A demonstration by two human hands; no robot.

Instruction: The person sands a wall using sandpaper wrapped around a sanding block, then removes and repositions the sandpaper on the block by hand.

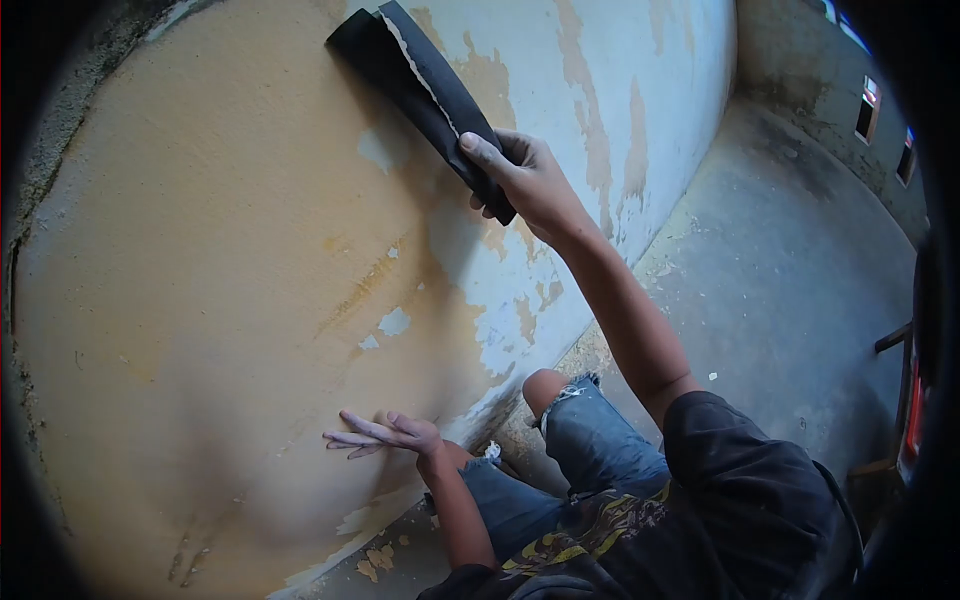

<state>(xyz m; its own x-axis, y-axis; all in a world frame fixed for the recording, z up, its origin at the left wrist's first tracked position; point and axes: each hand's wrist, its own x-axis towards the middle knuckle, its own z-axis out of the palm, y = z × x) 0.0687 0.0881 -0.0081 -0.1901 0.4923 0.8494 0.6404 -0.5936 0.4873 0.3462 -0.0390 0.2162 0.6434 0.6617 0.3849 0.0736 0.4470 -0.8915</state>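
Note:
My right hand (522,182) grips the lower end of a folded sheet of black sandpaper (420,95), thumb on top. A ragged pale edge runs along the sheet's fold, and its far end points to the upper left, in front of the wall. Lower down, my left hand (385,435) is open with its fingers spread and nothing in it, close to the wall; I cannot tell whether it touches. Whitish dust coats the fingers of both hands. The wall (250,250) is bare tan over much of its surface, with patches of flaking white-blue paint (395,322).
A grey concrete floor (770,260) stretches to the right, with paint flakes (378,562) near the wall's foot. At the right edge stands a partly seen wooden chair (895,400). Rough broken plaster (60,150) edges the wall on the left. My bent knees are close to the wall.

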